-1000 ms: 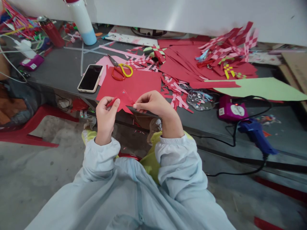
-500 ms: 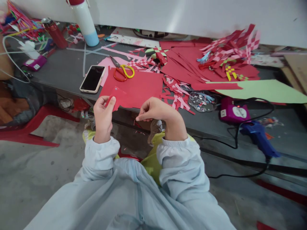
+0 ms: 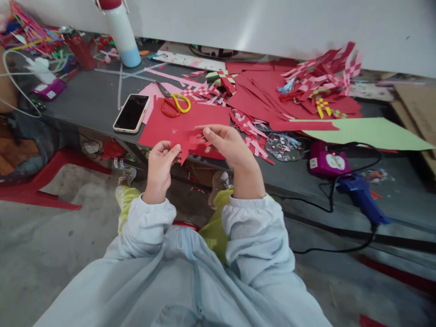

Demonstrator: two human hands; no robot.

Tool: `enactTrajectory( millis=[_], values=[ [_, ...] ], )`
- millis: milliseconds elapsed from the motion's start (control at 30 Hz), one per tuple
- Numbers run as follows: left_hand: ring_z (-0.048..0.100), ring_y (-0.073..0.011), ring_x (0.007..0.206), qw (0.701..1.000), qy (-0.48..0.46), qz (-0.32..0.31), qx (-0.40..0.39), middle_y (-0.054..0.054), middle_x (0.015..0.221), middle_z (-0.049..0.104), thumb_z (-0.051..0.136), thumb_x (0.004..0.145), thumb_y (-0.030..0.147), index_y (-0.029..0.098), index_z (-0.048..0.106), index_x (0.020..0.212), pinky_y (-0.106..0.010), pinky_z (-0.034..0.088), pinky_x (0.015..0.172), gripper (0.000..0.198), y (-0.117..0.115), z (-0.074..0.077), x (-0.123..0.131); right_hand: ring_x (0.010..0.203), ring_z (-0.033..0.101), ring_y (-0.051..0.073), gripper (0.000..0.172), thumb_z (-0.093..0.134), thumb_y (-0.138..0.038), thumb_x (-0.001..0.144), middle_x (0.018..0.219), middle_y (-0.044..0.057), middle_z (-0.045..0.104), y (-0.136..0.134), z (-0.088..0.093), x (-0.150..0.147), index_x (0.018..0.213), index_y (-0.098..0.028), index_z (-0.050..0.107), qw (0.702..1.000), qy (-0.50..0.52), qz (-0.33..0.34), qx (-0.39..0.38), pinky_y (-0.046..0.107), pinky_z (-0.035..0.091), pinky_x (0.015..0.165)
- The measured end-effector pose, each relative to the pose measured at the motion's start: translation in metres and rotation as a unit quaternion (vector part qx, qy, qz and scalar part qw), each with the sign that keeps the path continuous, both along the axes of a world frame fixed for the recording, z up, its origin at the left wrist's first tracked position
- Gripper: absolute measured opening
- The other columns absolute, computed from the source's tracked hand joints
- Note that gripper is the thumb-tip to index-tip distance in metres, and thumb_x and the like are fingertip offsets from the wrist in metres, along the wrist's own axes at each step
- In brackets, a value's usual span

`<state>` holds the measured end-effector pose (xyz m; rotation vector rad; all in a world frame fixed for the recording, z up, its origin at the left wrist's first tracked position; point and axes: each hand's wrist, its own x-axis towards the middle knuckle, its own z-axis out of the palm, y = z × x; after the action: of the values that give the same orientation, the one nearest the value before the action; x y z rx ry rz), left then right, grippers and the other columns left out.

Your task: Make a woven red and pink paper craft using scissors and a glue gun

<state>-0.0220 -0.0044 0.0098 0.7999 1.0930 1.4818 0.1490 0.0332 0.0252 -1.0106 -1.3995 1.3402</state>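
Note:
A small red paper cut-out (image 3: 185, 141) with a stuck-on googly eye and a pointed lower end hangs over the table's near edge. My left hand (image 3: 161, 169) pinches its left side between thumb and fingers. My right hand (image 3: 227, 146) pinches its right side, fingers curled. Behind it a red paper sheet (image 3: 190, 121) lies flat on the grey table (image 3: 88, 100). Scissors (image 3: 174, 102) with orange and yellow handles rest at the sheet's far edge.
A phone (image 3: 131, 112) lies left of the sheet. A dish of googly eyes (image 3: 284, 146), a purple box (image 3: 327, 161) and a blue glue gun (image 3: 361, 198) with black cable sit right. Red sheets, woven strips (image 3: 320, 72) and green paper (image 3: 368, 132) lie behind. A bottle (image 3: 121, 29) stands far left.
My right hand had let go of the cut-out and now pinches it again. Both hands have brought the piece toward the middle and turned it so the eye faces up.

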Motion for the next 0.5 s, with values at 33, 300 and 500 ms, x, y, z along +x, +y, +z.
enactTrajectory(
  millis=[33,300,500],
  values=[
    [0.057,-0.0074,0.053,1.000,0.001,-0.008,-0.004,0.005,0.060,0.062,0.087,0.056,0.034,0.019,0.056,0.074,-0.019,0.045,0.052,0.038,-0.001,-0.001,0.002,0.073,0.062,0.012,0.052,0.072,-0.058,0.071,0.090,0.007,0.072,0.000,0.001,-0.001,0.099,-0.014,0.073,1.000,0.004,-0.011,0.003,0.022,0.049,0.056],
    [0.066,-0.0131,0.074,0.984,0.073,-0.165,0.003,0.000,0.080,0.071,0.090,0.050,0.027,0.017,0.066,0.083,-0.027,0.053,0.074,0.043,-0.004,-0.007,-0.001,0.062,0.060,0.011,0.031,0.079,-0.045,0.066,0.067,0.004,0.070,0.002,0.003,0.001,0.071,-0.014,0.073,0.998,-0.049,-0.028,-0.021,0.026,0.050,0.064],
    [0.068,-0.0175,0.080,0.977,0.108,-0.182,0.003,-0.005,0.090,0.075,0.087,0.057,0.039,0.017,0.072,0.088,-0.031,0.053,0.078,0.041,-0.002,-0.007,-0.005,0.059,0.061,0.011,0.035,0.085,-0.045,0.059,0.065,0.005,0.070,0.002,-0.002,0.003,0.071,-0.014,0.073,0.996,-0.044,0.026,-0.075,0.026,0.052,0.060]
  ],
)
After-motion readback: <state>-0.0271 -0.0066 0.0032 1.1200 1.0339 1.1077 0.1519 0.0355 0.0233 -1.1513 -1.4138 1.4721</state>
